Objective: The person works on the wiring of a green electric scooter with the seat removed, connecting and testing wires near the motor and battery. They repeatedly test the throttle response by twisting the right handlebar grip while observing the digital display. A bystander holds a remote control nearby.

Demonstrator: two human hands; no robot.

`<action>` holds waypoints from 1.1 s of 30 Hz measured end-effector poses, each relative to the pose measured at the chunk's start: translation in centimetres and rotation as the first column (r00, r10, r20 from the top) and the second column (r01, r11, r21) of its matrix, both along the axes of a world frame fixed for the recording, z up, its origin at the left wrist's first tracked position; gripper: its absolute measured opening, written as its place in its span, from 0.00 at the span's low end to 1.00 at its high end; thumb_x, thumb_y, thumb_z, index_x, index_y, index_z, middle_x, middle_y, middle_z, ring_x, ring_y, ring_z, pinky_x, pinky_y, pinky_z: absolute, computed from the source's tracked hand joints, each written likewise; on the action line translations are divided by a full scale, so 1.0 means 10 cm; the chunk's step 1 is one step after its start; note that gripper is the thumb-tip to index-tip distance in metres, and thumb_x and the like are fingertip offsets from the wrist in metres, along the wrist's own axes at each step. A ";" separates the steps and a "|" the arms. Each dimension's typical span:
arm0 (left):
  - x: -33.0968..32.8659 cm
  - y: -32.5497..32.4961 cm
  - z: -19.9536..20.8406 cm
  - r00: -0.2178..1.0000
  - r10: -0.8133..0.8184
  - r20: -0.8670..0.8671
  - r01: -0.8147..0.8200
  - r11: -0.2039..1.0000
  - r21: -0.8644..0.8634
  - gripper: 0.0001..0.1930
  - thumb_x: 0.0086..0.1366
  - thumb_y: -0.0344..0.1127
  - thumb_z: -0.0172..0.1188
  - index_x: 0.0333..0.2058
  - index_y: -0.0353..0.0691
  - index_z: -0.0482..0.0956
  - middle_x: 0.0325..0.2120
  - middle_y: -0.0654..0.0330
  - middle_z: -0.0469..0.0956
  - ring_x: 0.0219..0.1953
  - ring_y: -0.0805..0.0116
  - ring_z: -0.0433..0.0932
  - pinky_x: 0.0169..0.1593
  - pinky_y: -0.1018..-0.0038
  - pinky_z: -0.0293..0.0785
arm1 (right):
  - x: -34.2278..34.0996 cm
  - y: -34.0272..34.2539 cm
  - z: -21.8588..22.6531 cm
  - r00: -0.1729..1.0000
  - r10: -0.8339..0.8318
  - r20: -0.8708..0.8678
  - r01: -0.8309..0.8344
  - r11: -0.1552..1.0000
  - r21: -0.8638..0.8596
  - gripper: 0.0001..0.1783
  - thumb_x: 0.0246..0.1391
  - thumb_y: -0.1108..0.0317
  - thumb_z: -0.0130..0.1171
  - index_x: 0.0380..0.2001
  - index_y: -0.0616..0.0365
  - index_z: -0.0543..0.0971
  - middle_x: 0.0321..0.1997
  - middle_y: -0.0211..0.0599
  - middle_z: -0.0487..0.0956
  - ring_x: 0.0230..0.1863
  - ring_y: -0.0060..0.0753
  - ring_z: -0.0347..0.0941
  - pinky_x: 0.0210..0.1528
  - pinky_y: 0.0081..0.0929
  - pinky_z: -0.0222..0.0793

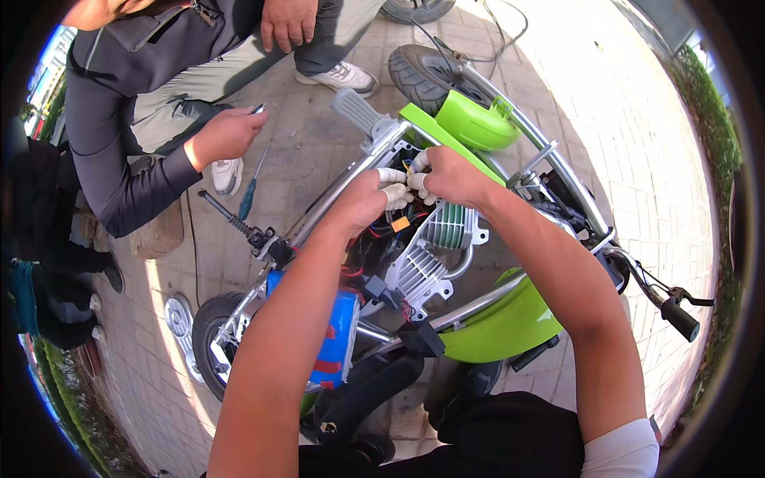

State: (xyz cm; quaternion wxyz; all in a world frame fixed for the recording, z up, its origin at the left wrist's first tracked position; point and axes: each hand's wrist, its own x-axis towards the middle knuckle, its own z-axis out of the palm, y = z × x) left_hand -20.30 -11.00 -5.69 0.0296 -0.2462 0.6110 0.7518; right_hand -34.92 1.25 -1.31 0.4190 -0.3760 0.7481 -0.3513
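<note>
My left hand (374, 197) and my right hand (442, 177) meet over the open frame of a small green motorbike. White coverings wrap the fingertips of both. Their fingers are pinched together around thin wire (409, 168), partly hidden by the fingers. Just below them, an orange connector (400, 225) sits among loose, coloured wires (373, 231). Beside the wires are a silver finned engine-like block (418, 272) and a green finned part (448, 225). A blue-wrapped battery pack (344, 327) with red tape lies partly behind my left forearm.
A co-worker squats at the far left, one hand (227, 134) holding a small dark tool. A blue-handled screwdriver (248, 199) lies on the paving. Silver frame tubes, a green fender (478, 121), a tyre (418, 76) and a handlebar grip (680, 320) surround the work area.
</note>
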 end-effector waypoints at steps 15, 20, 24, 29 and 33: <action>0.02 0.04 0.00 0.996 0.083 0.024 -0.078 0.985 -0.155 0.10 0.68 0.25 0.54 0.48 0.33 0.73 0.38 0.57 0.78 0.38 0.71 0.79 0.40 0.75 0.76 | -0.01 -0.04 -0.03 0.976 -0.091 0.196 0.101 0.994 -0.041 0.05 0.54 0.77 0.58 0.34 0.66 0.81 0.27 0.37 0.79 0.25 0.27 0.74 0.29 0.28 0.72; -0.01 0.06 -0.07 0.999 0.046 0.024 -0.038 0.959 -0.282 0.12 0.69 0.26 0.52 0.50 0.32 0.74 0.35 0.59 0.78 0.31 0.74 0.75 0.35 0.75 0.73 | -0.01 -0.03 -0.04 0.972 -0.115 0.206 0.124 0.992 -0.032 0.07 0.55 0.78 0.57 0.38 0.66 0.79 0.30 0.37 0.79 0.27 0.27 0.74 0.29 0.27 0.72; 0.00 0.04 -0.09 0.997 0.081 0.013 -0.075 0.965 -0.250 0.14 0.69 0.25 0.50 0.51 0.33 0.75 0.34 0.59 0.80 0.29 0.74 0.75 0.34 0.75 0.74 | -0.01 -0.03 -0.04 0.982 -0.107 0.154 0.112 0.993 -0.023 0.07 0.56 0.78 0.57 0.39 0.66 0.79 0.31 0.37 0.79 0.27 0.27 0.74 0.30 0.28 0.72; -0.01 0.03 -0.12 0.996 0.085 0.009 -0.082 0.976 -0.201 0.15 0.69 0.24 0.48 0.52 0.33 0.75 0.35 0.59 0.80 0.29 0.74 0.75 0.35 0.75 0.74 | -0.03 -0.04 -0.16 0.990 -0.100 0.103 0.103 0.994 -0.023 0.08 0.56 0.77 0.58 0.40 0.64 0.79 0.30 0.37 0.79 0.27 0.27 0.73 0.30 0.30 0.71; 0.00 0.03 -0.11 0.996 0.092 0.001 -0.090 0.979 -0.183 0.14 0.69 0.25 0.48 0.51 0.33 0.76 0.36 0.59 0.80 0.30 0.73 0.76 0.35 0.75 0.73 | -0.03 -0.05 -0.18 0.993 -0.087 0.082 0.089 0.996 -0.014 0.08 0.55 0.76 0.59 0.40 0.64 0.80 0.30 0.37 0.80 0.28 0.27 0.73 0.31 0.30 0.71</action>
